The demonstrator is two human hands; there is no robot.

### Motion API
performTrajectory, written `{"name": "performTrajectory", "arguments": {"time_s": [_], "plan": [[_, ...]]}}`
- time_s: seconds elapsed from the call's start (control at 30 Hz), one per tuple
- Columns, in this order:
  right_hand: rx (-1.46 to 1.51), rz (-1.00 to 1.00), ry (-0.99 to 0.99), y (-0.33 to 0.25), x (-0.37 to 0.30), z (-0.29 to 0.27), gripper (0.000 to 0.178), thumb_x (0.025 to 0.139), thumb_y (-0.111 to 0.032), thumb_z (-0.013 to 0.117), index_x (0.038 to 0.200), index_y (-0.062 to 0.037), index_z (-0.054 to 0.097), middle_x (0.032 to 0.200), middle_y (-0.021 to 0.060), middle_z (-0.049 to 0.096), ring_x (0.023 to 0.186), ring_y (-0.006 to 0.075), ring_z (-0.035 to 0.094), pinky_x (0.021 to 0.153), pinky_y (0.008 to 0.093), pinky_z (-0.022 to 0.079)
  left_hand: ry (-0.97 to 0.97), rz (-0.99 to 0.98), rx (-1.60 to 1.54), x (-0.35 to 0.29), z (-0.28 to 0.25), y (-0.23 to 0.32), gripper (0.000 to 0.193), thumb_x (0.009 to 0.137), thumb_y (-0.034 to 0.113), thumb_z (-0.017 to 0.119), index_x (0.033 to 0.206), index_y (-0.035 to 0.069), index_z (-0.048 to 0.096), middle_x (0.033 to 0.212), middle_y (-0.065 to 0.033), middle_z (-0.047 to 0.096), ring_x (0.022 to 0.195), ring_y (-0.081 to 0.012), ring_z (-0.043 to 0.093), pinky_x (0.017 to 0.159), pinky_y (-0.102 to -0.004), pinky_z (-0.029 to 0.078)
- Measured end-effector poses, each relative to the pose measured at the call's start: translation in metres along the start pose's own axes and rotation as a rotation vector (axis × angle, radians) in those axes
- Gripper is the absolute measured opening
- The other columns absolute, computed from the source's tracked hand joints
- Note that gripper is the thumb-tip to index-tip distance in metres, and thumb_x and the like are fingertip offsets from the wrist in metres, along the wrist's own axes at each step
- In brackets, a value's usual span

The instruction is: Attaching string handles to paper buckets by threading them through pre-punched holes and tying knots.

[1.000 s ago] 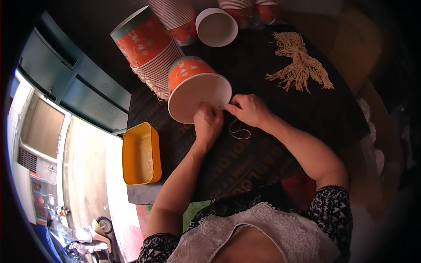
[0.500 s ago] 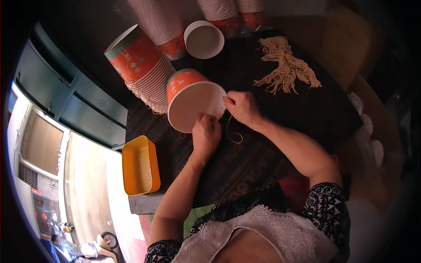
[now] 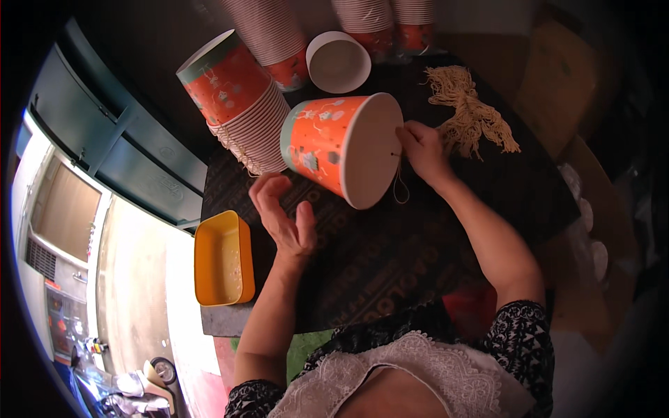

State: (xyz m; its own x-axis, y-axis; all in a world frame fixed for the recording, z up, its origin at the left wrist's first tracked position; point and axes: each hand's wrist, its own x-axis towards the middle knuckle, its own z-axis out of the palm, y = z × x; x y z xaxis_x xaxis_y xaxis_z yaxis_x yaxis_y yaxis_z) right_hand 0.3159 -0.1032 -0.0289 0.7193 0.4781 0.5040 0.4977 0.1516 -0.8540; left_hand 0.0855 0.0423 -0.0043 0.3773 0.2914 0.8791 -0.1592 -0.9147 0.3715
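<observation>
An orange paper bucket (image 3: 322, 148) with a green band at its base hangs tilted over the dark table, its white mouth turned to the right. My right hand (image 3: 426, 155) pinches it at the right rim. Below those fingers a thin cord (image 3: 400, 188) dangles in a loop beside the rim, and a small dark spot shows on the white inside. My left hand (image 3: 284, 217) is off the bucket, fingers apart and curved, just below its base. Behind the bucket stands a leaning stack of matching buckets (image 3: 240, 104) with cords hanging along their rims.
A bundle of beige cords (image 3: 468, 111) lies at the far right of the table (image 3: 362, 279). One white bucket (image 3: 339, 64) lies mouth toward me at the back, among more tall stacks (image 3: 268, 35). A yellow tub (image 3: 223, 259) sits at the left edge.
My left hand has let go of the rim and drawn back left, its fingers opening. The bucket has turned, its mouth swinging right, with my right hand still on the rim.
</observation>
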Motion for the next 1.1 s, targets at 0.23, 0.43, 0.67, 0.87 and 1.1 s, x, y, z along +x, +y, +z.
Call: {"name": "performTrajectory", "arguments": {"time_s": [0.23, 0.43, 0.67, 0.87, 1.1], "plan": [[0.040, 0.115, -0.261, -0.009, -0.012, 0.010, 0.021, 0.094, -0.017, 0.054, 0.085, 0.0006, 0.062, 0.068, 0.0036, 0.060, 0.066, 0.0075, 0.054, 0.061, 0.0270, 0.044, -0.086, 0.252, 0.187, 0.018, -0.011, 0.018, 0.067, 0.082, 0.042, 0.059, 0.132, -0.001, 0.045, 0.142, -0.0292, 0.035, 0.133, -0.0432, 0.034, 0.111, -0.0538, 0.020], [0.007, 0.070, -0.316, -0.001, -0.016, 0.015, 0.020, 0.094, -0.017, 0.055, 0.088, 0.0008, 0.062, 0.068, 0.0058, 0.061, 0.065, 0.0095, 0.056, 0.061, 0.0284, 0.045, -0.370, 0.177, 0.262, 0.021, -0.008, 0.029, 0.056, 0.084, 0.022, 0.052, 0.135, 0.000, 0.044, 0.144, -0.0231, 0.037, 0.136, -0.0369, 0.034, 0.114, -0.0522, 0.012], [-0.134, 0.053, -0.276, 0.010, -0.017, 0.018, 0.018, 0.094, -0.016, 0.054, 0.094, -0.0007, 0.063, 0.069, 0.0029, 0.061, 0.064, 0.0075, 0.057, 0.060, 0.0253, 0.045, -0.456, 0.101, 0.292, 0.018, 0.000, 0.027, 0.061, 0.087, 0.024, 0.051, 0.141, 0.002, 0.036, 0.147, -0.0185, 0.035, 0.139, -0.0351, 0.029, 0.114, -0.0527, 0.010], [0.108, 0.068, -0.230, -0.021, -0.023, 0.024, 0.018, 0.091, -0.012, 0.055, 0.104, -0.0016, 0.061, 0.070, 0.0030, 0.062, 0.059, 0.0075, 0.055, 0.053, 0.0238, 0.044, -0.406, 0.031, 0.461, 0.010, 0.008, 0.026, 0.069, 0.081, 0.018, 0.063, 0.143, 0.003, 0.034, 0.147, -0.0197, 0.033, 0.140, -0.0359, 0.026, 0.114, -0.0531, 0.010], [0.423, 0.256, -0.530, -0.028, -0.025, 0.019, 0.014, 0.089, -0.013, 0.057, 0.094, -0.0025, 0.064, 0.070, -0.0001, 0.060, 0.053, 0.0029, 0.046, 0.047, 0.0186, 0.033, -0.355, 0.079, 0.466, 0.006, 0.013, 0.024, 0.071, 0.080, 0.020, 0.066, 0.141, 0.003, 0.036, 0.145, -0.0196, 0.035, 0.138, -0.0366, 0.028, 0.113, -0.0544, 0.011]]}}
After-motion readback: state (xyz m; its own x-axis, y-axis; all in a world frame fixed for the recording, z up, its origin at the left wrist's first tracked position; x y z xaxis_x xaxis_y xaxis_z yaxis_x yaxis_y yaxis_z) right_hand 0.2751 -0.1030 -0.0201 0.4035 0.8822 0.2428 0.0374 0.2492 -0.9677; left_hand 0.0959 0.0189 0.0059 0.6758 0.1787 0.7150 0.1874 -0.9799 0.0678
